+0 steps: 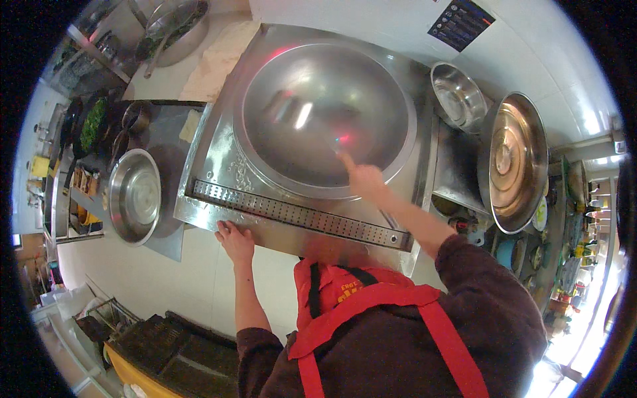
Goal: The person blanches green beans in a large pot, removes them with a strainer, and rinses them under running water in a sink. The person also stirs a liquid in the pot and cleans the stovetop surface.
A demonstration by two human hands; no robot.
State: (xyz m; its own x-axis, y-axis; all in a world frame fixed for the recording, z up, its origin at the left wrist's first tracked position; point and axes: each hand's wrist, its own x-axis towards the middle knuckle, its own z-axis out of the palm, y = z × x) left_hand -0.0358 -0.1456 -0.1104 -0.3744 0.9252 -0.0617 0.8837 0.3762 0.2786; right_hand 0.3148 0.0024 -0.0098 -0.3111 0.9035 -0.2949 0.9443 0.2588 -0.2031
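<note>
A large steel wok (278,119) is set into a stainless steel stove top (209,164), its inside shiny with reflections. My right hand (368,181) reaches over the near rim of the wok. It is blurred, and I cannot tell whether the slim shape at its front is a pointing finger or the handle of some tool. A perforated drain strip (298,214) runs along the front of the stove. Left of centre, my left hand (236,244) rests on the stove's front edge, fingers slightly apart, with nothing held in it.
To the left, a steel basin (135,196) stands by a dark counter holding pans, one with chopped greens (93,122). A large pan with greens (174,37) sits back left. At right are a steel bowl (458,97) and a wide steel basin (517,161) propped on its side.
</note>
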